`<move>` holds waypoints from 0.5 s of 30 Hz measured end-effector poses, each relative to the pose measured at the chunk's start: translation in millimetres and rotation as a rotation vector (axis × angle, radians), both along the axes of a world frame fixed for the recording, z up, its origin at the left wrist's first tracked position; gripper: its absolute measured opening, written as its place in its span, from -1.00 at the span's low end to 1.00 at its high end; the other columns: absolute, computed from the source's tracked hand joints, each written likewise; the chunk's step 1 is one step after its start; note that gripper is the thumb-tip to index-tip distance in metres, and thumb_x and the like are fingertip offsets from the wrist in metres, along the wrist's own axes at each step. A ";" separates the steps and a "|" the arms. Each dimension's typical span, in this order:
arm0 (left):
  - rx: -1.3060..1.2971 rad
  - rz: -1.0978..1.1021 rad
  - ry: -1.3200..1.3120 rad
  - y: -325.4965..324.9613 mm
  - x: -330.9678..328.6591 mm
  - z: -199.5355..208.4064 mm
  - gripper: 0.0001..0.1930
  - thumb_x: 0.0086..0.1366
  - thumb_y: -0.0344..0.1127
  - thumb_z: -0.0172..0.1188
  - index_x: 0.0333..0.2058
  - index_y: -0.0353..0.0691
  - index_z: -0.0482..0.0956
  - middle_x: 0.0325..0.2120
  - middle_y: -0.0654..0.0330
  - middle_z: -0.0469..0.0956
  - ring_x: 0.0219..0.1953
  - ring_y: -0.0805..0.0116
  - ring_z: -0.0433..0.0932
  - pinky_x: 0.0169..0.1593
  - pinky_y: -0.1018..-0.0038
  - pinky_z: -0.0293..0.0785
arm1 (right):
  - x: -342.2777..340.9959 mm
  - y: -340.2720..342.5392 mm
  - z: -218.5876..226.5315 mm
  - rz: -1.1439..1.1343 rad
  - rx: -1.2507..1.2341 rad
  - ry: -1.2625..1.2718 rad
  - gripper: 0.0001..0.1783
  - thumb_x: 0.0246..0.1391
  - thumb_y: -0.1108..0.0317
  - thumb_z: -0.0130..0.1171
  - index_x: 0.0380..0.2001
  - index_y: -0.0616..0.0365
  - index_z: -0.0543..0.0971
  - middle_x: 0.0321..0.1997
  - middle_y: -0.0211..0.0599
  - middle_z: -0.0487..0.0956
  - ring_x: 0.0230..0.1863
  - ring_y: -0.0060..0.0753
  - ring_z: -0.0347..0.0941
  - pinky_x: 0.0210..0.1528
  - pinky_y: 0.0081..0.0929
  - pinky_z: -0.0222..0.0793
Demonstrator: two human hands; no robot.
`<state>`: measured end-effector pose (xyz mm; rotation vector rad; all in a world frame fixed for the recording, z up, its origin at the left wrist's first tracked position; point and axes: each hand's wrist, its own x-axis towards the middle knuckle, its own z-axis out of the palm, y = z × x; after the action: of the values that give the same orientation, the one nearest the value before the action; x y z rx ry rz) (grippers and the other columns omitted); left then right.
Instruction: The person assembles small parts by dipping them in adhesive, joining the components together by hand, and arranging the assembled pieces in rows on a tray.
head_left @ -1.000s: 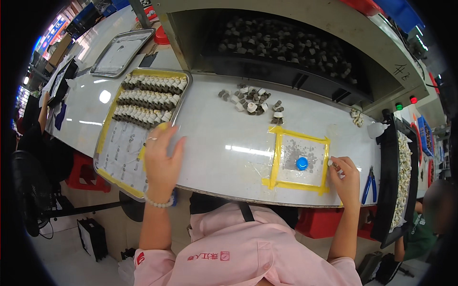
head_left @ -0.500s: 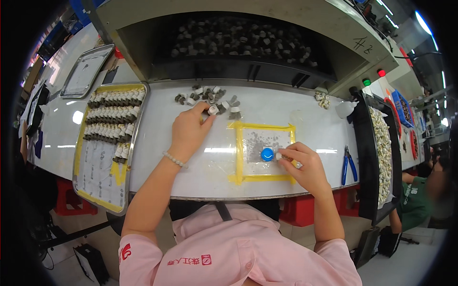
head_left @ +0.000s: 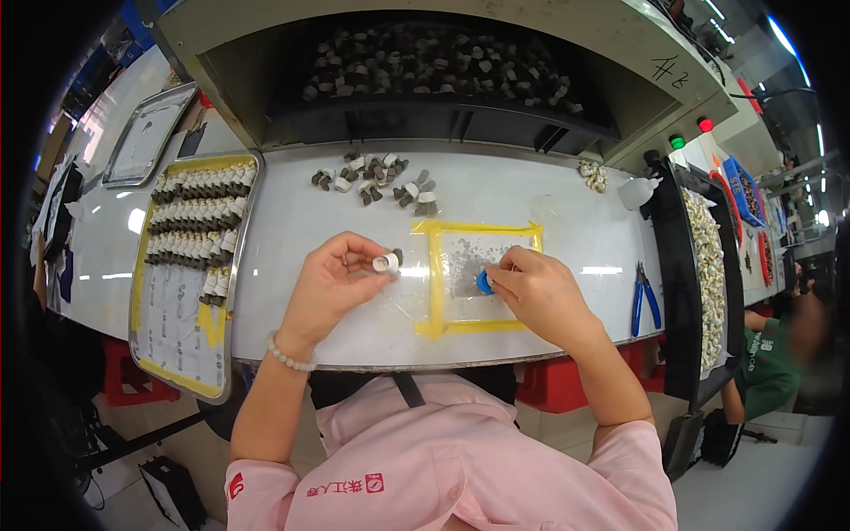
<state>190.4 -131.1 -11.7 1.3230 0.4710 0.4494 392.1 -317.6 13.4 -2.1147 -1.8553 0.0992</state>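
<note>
My left hand (head_left: 332, 279) pinches a small white ring-shaped part with grey legs (head_left: 387, 263), its round opening facing up, above the tabletop. My right hand (head_left: 540, 292) has its fingertips closed over a round blue cap (head_left: 483, 281) on the yellow-taped square (head_left: 431, 305). The small cream piece in these fingers is mostly hidden by them. Beyond my hands, several loose white-and-grey parts (head_left: 376, 175) lie in a heap on the white table. On the left, a metal tray (head_left: 136, 336) holds rows of assembled white-and-grey pieces (head_left: 199, 212).
A dark bin under the overhead housing (head_left: 398, 124) is full of similar parts. Right of my hands lie blue-handled pliers (head_left: 645, 301), a black tray (head_left: 677, 354) of cream pieces, a white bottle (head_left: 637, 192) and a small cream pile (head_left: 593, 176). Another metal tray (head_left: 146, 137) sits far left.
My left hand has drawn back from the heap toward me, bringing one white-and-grey part with it. My right hand has shifted left onto the blue cap, carrying the cream piece there.
</note>
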 end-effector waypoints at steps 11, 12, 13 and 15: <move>-0.559 -0.114 -0.270 -50.5 -4.4 -13.8 -0.74 0.19 -0.56 0.11 -0.12 -0.36 0.42 -0.10 0.01 0.51 -0.12 0.28 0.54 -0.05 0.37 0.51 | -4.0 -12.4 -4.4 -0.210 0.089 0.543 -0.74 -0.08 0.54 0.26 -0.23 0.24 0.62 -0.35 -0.27 0.54 -0.41 -0.44 0.45 -0.35 -0.57 0.37; -0.608 -0.154 -0.281 -52.7 -4.5 -17.6 -0.75 0.21 -0.54 0.10 -0.11 -0.36 0.42 -0.12 -0.01 0.52 -0.14 0.28 0.55 -0.06 0.37 0.51 | -5.0 -12.7 -4.6 -0.227 0.078 0.574 -0.73 -0.09 0.54 0.26 -0.23 0.25 0.61 -0.35 -0.27 0.54 -0.40 -0.45 0.45 -0.34 -0.57 0.37; -0.656 -0.193 -0.292 -55.2 -4.5 -21.3 -0.75 0.23 -0.53 0.08 -0.10 -0.36 0.42 -0.14 -0.03 0.53 -0.17 0.28 0.56 -0.07 0.38 0.51 | -5.6 -13.4 -4.3 -0.229 0.077 0.573 -0.73 -0.09 0.54 0.26 -0.23 0.25 0.61 -0.35 -0.27 0.54 -0.40 -0.45 0.45 -0.34 -0.57 0.37; -0.726 -0.175 -0.302 -62.2 -1.7 -26.3 -0.76 0.27 -0.51 0.05 -0.08 -0.37 0.42 -0.20 -0.02 0.55 -0.24 0.27 0.58 -0.11 0.38 0.52 | -6.8 -14.0 -4.0 -0.195 0.178 0.649 -0.72 -0.08 0.56 0.24 -0.21 0.25 0.61 -0.33 -0.26 0.55 -0.39 -0.48 0.44 -0.32 -0.59 0.37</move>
<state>188.7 -193.3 -37.9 0.5742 0.2239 0.2815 385.3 -331.6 9.3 -1.8316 -1.2272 0.4890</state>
